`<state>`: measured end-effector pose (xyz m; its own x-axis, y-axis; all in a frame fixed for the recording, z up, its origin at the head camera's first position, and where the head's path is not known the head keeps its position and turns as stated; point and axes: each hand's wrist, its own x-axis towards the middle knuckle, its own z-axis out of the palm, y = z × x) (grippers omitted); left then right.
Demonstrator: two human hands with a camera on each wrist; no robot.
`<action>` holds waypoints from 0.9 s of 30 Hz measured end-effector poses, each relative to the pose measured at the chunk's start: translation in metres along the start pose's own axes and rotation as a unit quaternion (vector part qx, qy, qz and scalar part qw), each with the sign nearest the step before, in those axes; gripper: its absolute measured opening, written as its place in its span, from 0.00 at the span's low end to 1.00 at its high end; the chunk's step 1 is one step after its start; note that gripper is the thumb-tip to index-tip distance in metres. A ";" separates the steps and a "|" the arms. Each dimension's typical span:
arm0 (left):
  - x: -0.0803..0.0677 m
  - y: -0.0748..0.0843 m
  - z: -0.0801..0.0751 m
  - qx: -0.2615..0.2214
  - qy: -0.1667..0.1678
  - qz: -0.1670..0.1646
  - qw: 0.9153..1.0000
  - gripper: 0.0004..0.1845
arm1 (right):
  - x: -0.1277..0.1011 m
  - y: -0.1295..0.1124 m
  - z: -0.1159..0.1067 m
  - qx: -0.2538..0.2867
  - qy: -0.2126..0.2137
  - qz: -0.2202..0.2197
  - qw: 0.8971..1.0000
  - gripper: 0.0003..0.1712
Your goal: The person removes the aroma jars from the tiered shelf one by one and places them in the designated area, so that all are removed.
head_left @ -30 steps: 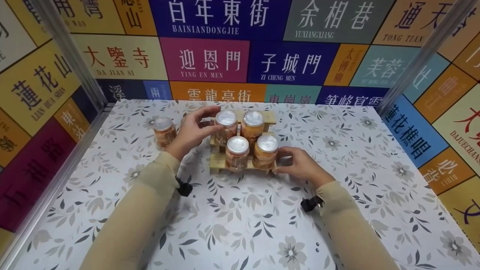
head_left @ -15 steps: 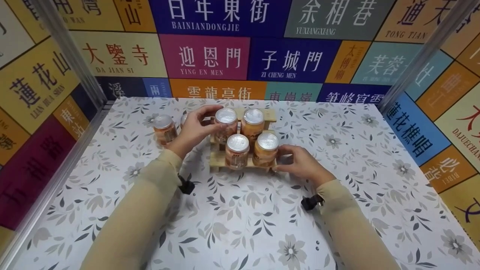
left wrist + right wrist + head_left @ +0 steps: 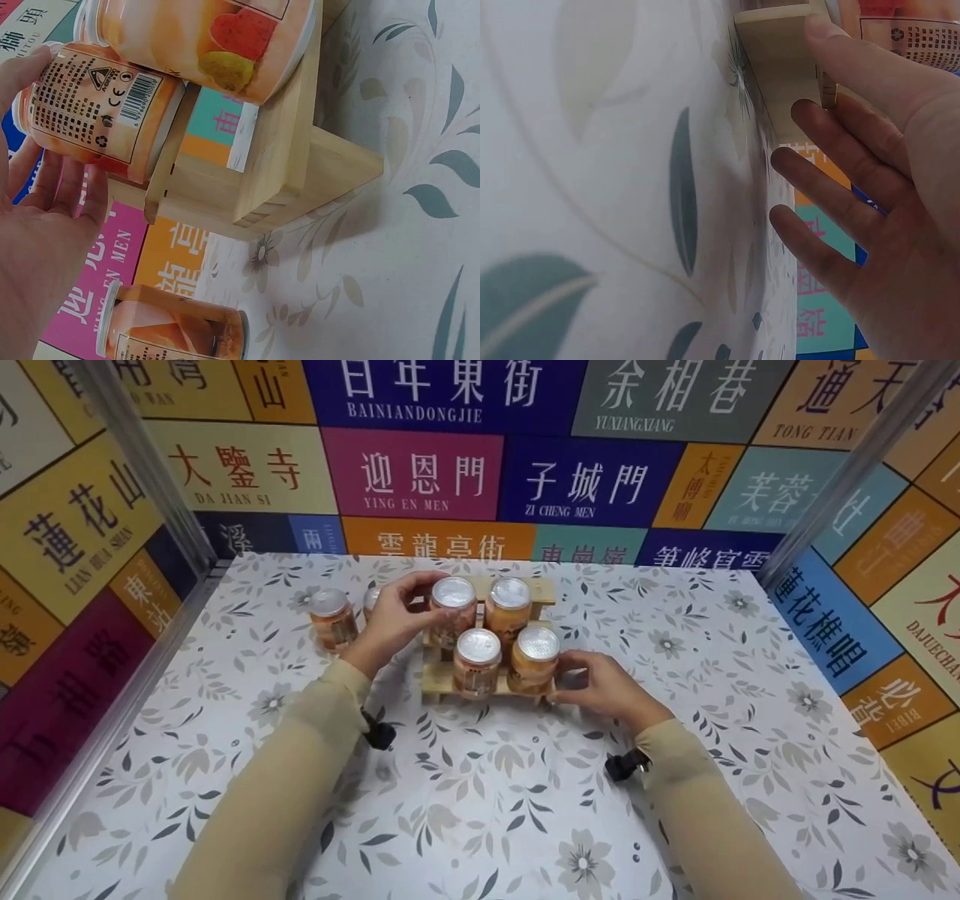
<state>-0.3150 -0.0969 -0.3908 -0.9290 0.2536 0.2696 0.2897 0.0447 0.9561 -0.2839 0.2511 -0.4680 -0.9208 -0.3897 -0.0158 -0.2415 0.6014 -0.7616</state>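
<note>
A small stepped wooden rack (image 3: 487, 690) stands toward the far middle of a table covered in a floral cloth (image 3: 480, 810), and four orange-labelled cans sit on it in two rows — two on the upper step, two on the lower. The person's left hand (image 3: 394, 619) is wrapped around the upper-left can (image 3: 452, 611), thumb over the near side and fingers curled behind it; the left wrist view shows the fingertips (image 3: 45, 180) lying against that can's printed label (image 3: 97, 112) while its base rests on the rack's upper plank. The right hand (image 3: 600, 686) lies at the rack's right end beside the lower-right can (image 3: 534, 660), fingers straight and relaxed; in the right wrist view the thumb (image 3: 855, 60) presses on the wooden edge (image 3: 780, 67) and the other fingers spread free beside it, gripping nothing. The upper-right can (image 3: 508, 611) and the lower-left can (image 3: 476, 661) stand untouched. Left of the rack, a fifth can (image 3: 332, 619) stands on the cloth, and another lid (image 3: 370, 598) shows just behind the left hand — mostly hidden.
</note>
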 end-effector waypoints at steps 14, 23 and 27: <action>-0.026 -0.003 -0.041 0.016 0.074 -0.034 0.997 0.32 | 0.001 0.001 0.002 0.005 0.003 -0.007 1.000 0.34; -0.042 -0.015 -0.102 0.009 0.144 -0.026 0.989 0.31 | 0.001 0.001 0.001 0.006 0.006 -0.005 1.000 0.35; -0.050 -0.012 -0.130 -0.030 0.184 0.002 0.982 0.29 | 0.001 0.001 0.001 0.006 0.004 -0.005 1.000 0.35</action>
<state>-0.3015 -0.2357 -0.4007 -0.9512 -0.1139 0.2869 0.2905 -0.0159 0.9567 -0.2848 0.2513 -0.4696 -0.9205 -0.3907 -0.0030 -0.2477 0.5894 -0.7690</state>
